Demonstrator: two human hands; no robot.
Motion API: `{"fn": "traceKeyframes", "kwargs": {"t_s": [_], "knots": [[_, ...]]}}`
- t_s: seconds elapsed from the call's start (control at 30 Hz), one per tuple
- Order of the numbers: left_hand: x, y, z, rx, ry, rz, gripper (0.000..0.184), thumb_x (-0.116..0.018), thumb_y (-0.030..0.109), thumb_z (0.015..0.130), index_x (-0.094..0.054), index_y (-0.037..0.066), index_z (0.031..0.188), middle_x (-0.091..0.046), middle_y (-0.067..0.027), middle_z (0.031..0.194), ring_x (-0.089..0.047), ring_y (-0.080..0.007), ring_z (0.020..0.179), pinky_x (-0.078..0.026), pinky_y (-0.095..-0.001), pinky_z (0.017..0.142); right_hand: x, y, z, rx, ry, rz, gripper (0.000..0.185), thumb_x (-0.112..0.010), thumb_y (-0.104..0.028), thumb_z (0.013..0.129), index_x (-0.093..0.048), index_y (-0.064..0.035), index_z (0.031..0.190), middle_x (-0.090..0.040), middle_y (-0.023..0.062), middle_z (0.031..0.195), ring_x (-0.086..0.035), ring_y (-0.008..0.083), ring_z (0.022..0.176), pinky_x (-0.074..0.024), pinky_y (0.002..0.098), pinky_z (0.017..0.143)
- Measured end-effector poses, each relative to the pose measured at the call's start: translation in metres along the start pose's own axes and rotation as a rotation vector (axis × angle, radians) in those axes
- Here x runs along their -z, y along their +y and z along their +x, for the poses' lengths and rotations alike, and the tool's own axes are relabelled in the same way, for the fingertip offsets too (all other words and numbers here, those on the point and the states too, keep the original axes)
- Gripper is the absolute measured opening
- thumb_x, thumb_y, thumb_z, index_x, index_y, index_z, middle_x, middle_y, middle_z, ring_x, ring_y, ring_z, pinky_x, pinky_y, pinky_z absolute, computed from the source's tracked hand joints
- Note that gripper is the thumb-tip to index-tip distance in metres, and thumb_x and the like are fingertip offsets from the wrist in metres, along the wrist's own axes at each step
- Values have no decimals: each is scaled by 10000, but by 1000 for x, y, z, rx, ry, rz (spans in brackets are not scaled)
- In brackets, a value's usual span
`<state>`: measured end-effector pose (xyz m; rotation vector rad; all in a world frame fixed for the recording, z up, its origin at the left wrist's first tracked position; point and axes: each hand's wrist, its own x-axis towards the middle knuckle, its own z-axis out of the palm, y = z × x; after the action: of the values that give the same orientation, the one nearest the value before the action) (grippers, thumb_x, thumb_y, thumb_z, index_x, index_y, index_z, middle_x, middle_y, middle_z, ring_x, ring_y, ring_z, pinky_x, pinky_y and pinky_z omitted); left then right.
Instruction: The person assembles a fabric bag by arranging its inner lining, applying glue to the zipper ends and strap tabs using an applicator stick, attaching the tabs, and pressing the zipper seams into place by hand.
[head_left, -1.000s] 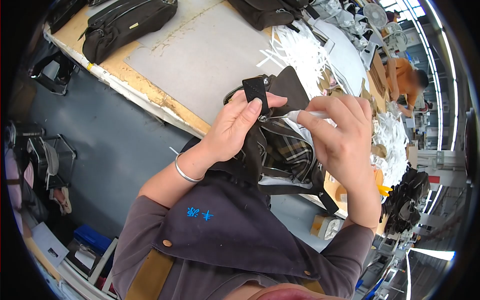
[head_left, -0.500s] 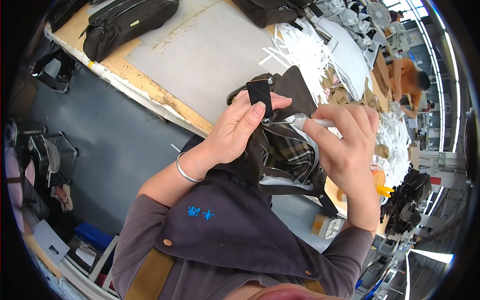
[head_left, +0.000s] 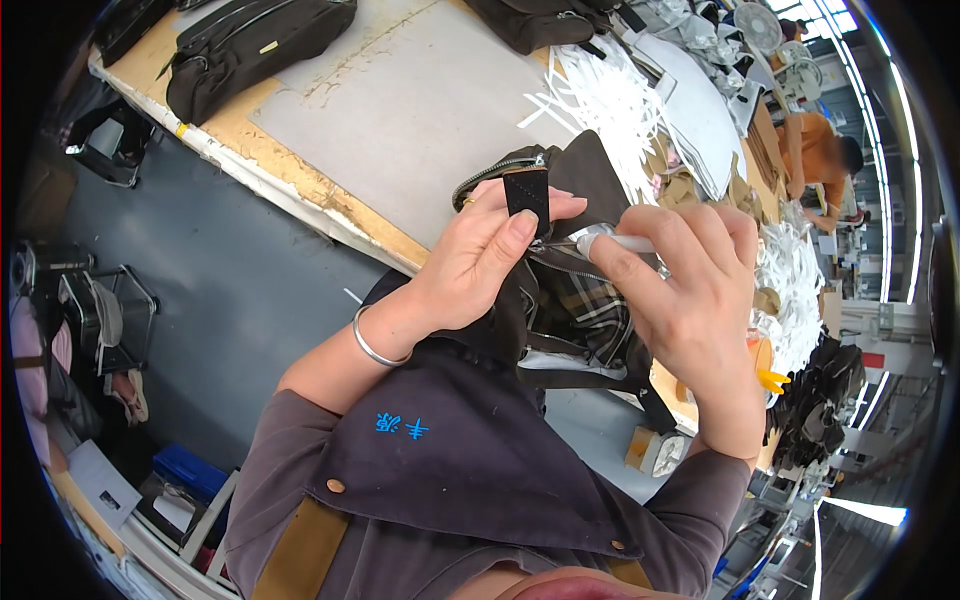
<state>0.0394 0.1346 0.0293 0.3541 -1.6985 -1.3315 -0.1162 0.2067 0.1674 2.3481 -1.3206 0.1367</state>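
My left hand (head_left: 475, 245) is closed, with its thumb pressing a stitched black tab (head_left: 526, 192) on a dark brown bag (head_left: 590, 180). The bag gapes below my fingers, showing its zipper and a plaid lining (head_left: 590, 310). Pinched between the fingers of my right hand (head_left: 690, 285) is an awl (head_left: 632, 243) with a whitish handle. Its thin metal point reaches the bag just under the tab, by the zipper end. Exactly where the tip touches is hidden by my left fingers and the fabric.
Another dark bag (head_left: 260, 50) lies on the worktable (head_left: 400, 110) at the upper left. White strips (head_left: 610, 100) are heaped behind the bag. A co-worker in orange (head_left: 815, 155) is farther along the table. A stool (head_left: 110, 310) stands on the floor at left.
My right hand has shifted slightly left, bringing the awl's handle closer to the tab, and less of its metal shaft shows. The tab has turned a little in my left hand.
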Motion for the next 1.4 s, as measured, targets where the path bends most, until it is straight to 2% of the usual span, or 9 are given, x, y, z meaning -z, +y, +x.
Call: {"fn": "traceKeyframes", "kwargs": {"t_s": [0.33,0.43,0.73,0.93,1.03,1.13,1.23,1.27,1.4], "knots": [[-4,0,-1,-40,24,163,439,-298,289,995,-595,8,1153,-563,-124,1184,-460,-257,1147,-304,-369,1014,6,-20,-3,-147,-265,-74,221,-609,-151,676,-627,-171,896,-467,-24,684,-532,127,655,-357,316,640],[-7,-2,0,-58,52,143,420,-317,282,992,-602,16,1148,-565,-123,1164,-464,-264,1124,-310,-372,1001,7,-21,-3,-226,-376,26,107,-634,-145,778,-615,-167,881,-548,-9,666,-520,194,543,-355,323,576],[-10,-6,-3,-31,132,9,391,-353,256,989,-615,-2,1121,-581,-119,1136,-483,-273,1077,-333,-367,967,-44,-24,-35,-523,-143,566,95,-615,-225,833,-619,-150,891,-591,25,605,-530,253,480,-398,332,489],[-19,-3,-3,-38,249,63,379,-359,236,985,-618,-9,1112,-587,-117,1057,-474,-260,1043,-342,-352,937,-23,-35,-26,-412,-243,201,100,-603,-235,847,-615,-147,895,-613,37,623,-568,252,508,-419,340,484],[-18,-6,-5,-69,273,204,366,-370,220,980,-618,-19,1105,-576,-123,1056,-456,-245,1018,-350,-344,916,-32,-32,-32,-449,-232,369,89,-588,-217,860,-615,-149,912,-598,46,608,-555,259,489,-398,331,470],[-18,-4,-8,-71,291,219,375,-366,222,981,-614,-32,1101,-565,-136,1077,-446,-234,1006,-356,-336,904,-55,-31,-43,-629,-184,879,111,-526,-189,919,-606,-116,945,-525,7,556,-467,170,427,-338,267,448],[-19,-4,-6,-54,323,172,409,-334,237,991,-606,-44,1111,-536,-133,1089,-457,-214,1009,-368,-319,897,-61,-36,-46,-931,-338,1710,184,-442,-174,972,-591,-66,980,-400,-53,556,-347,61,456,-281,214,443],[-19,-3,-6,-38,320,159,424,-317,242,995,-600,-48,1119,-512,-123,1100,-466,-200,1011,-376,-313,896,-61,-39,-46,-946,-347,1785,239,-393,-179,995,-581,-32,988,-342,-83,608,-275,10,529,-246,177,460],[-19,-1,-5,68,345,40,460,-283,263,1005,-595,-51,1132,-479,-100,1119,-472,-169,1016,-385,-292,894,-67,-46,-49,-993,-153,1951,229,-397,-172,991,-583,-39,992,-372,-68,590,-296,23,502,-253,186,459]]}}
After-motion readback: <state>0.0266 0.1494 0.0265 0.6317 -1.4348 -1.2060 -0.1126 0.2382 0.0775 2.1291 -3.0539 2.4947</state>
